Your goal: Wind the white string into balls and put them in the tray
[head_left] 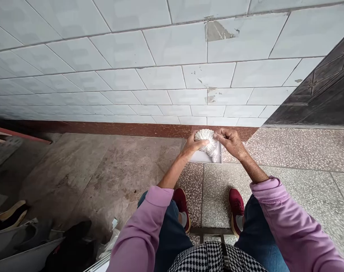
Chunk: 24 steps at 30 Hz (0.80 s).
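Observation:
A white, round bundle of thin strands or folded strips [205, 136], of a kind I cannot make out, is held above a pale shallow tray [201, 158]. My left hand [195, 143] is wrapped round its left side, with the thumb across its front. At the bundle's right edge, my right hand [229, 140] has its thumb and forefinger pinched together; what lies between the fingertips is too small to tell. A twisted white piece [214, 156] hangs or lies below the bundle, over the tray's right part.
Ahead rises a white tiled wall [160, 79] with a brown skirting [132, 129]. A dark door [327, 90] is at the right. Shoes and dark items [70, 245] lie at the lower left. My red shoes [235, 202] rest on the speckled floor [214, 189].

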Each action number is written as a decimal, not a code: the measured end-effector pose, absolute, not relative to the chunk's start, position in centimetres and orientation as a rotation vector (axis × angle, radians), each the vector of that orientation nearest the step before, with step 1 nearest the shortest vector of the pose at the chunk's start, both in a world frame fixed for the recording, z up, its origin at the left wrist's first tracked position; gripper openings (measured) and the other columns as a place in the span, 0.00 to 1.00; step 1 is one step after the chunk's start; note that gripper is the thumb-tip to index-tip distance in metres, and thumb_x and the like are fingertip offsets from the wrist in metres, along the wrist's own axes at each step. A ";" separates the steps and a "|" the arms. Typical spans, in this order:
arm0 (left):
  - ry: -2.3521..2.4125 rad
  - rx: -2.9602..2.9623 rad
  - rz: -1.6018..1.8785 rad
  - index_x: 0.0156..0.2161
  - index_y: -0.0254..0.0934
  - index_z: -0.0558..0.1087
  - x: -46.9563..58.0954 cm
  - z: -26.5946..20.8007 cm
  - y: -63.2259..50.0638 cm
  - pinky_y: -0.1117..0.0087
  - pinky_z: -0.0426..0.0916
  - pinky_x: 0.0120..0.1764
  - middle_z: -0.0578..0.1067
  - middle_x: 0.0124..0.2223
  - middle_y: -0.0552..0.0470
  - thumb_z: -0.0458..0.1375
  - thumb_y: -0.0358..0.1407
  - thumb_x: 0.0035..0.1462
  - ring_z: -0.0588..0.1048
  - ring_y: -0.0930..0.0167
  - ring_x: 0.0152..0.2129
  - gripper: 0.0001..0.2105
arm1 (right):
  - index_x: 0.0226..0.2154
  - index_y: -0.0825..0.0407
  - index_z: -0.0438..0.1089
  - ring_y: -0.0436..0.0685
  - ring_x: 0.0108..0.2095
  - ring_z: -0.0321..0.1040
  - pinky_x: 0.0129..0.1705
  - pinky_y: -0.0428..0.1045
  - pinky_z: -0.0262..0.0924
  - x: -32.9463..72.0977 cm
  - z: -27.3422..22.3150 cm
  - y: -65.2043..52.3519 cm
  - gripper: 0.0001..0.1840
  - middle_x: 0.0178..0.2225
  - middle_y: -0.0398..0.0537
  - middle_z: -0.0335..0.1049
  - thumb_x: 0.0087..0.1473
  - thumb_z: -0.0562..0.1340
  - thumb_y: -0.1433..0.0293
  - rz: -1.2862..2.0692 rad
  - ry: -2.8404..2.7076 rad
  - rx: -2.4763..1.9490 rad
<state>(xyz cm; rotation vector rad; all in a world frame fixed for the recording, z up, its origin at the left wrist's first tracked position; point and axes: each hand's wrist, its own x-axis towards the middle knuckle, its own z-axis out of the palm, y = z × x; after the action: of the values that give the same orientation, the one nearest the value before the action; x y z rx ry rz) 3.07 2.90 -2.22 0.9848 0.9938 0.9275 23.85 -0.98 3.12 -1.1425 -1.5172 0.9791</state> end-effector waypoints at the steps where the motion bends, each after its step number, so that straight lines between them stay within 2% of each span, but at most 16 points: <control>1: 0.959 0.949 0.875 0.58 0.40 0.77 3.2 -2.1 2.6 0.57 0.77 0.51 0.84 0.51 0.44 0.83 0.49 0.36 0.83 0.58 0.47 0.42 | 0.25 0.48 0.67 0.52 0.27 0.51 0.31 0.51 0.50 24.0 3.1 -1.0 0.36 0.23 0.39 0.57 0.61 0.69 0.35 0.969 -1.500 -1.147; 4: 0.916 0.878 0.825 0.62 0.42 0.75 3.6 -2.0 2.1 0.53 0.78 0.56 0.84 0.55 0.42 0.84 0.49 0.37 0.84 0.56 0.51 0.46 | 0.25 0.47 0.67 0.52 0.27 0.52 0.31 0.51 0.51 24.2 3.0 -0.9 0.36 0.24 0.40 0.58 0.61 0.70 0.35 0.961 -1.464 -1.151; 7: 0.912 0.907 0.872 0.61 0.41 0.77 3.8 -2.3 2.1 0.52 0.76 0.61 0.85 0.54 0.42 0.85 0.48 0.36 0.83 0.55 0.54 0.45 | 0.24 0.47 0.65 0.52 0.27 0.50 0.30 0.51 0.50 24.2 2.9 -0.8 0.37 0.23 0.39 0.56 0.60 0.70 0.34 0.946 -1.468 -1.146; 10: 0.934 0.965 0.897 0.56 0.38 0.80 3.8 -2.4 2.4 0.53 0.76 0.59 0.85 0.53 0.42 0.86 0.48 0.33 0.83 0.54 0.53 0.43 | 0.23 0.47 0.64 0.53 0.26 0.49 0.31 0.51 0.49 24.4 2.8 -0.7 0.37 0.23 0.39 0.55 0.61 0.70 0.35 0.897 -1.510 -1.158; 13: 0.936 0.990 0.871 0.54 0.37 0.80 3.5 -1.9 2.4 0.54 0.76 0.58 0.85 0.52 0.41 0.86 0.48 0.30 0.83 0.54 0.51 0.43 | 0.24 0.47 0.67 0.52 0.26 0.50 0.30 0.51 0.49 24.5 2.7 -0.5 0.35 0.23 0.40 0.57 0.61 0.71 0.36 0.873 -1.522 -1.191; 17: 0.807 0.971 0.750 0.56 0.38 0.80 2.7 -0.6 1.7 0.55 0.76 0.55 0.85 0.53 0.41 0.85 0.51 0.37 0.83 0.55 0.51 0.41 | 0.23 0.47 0.64 0.51 0.26 0.47 0.29 0.51 0.46 24.2 2.4 -0.2 0.37 0.22 0.38 0.53 0.58 0.73 0.35 0.922 -1.467 -1.185; 20: 0.724 0.932 0.701 0.52 0.40 0.81 2.2 -0.2 1.2 0.54 0.77 0.52 0.85 0.50 0.41 0.83 0.55 0.40 0.83 0.53 0.51 0.37 | 0.23 0.46 0.60 0.50 0.25 0.43 0.27 0.50 0.45 23.9 2.2 0.1 0.39 0.22 0.36 0.49 0.56 0.73 0.34 0.946 -1.402 -1.154; 24: 0.658 0.841 0.696 0.47 0.38 0.82 1.9 -0.6 1.0 0.49 0.78 0.57 0.86 0.48 0.39 0.82 0.58 0.39 0.81 0.46 0.57 0.35 | 0.24 0.46 0.62 0.50 0.24 0.44 0.27 0.50 0.45 23.8 1.7 0.6 0.36 0.21 0.35 0.49 0.56 0.73 0.36 0.982 -1.350 -1.143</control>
<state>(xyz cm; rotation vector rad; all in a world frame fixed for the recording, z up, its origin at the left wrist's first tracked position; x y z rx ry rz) 1.89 0.96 -0.55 0.8413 0.6582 0.6959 23.77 0.57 1.67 -1.1427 -1.3503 0.9823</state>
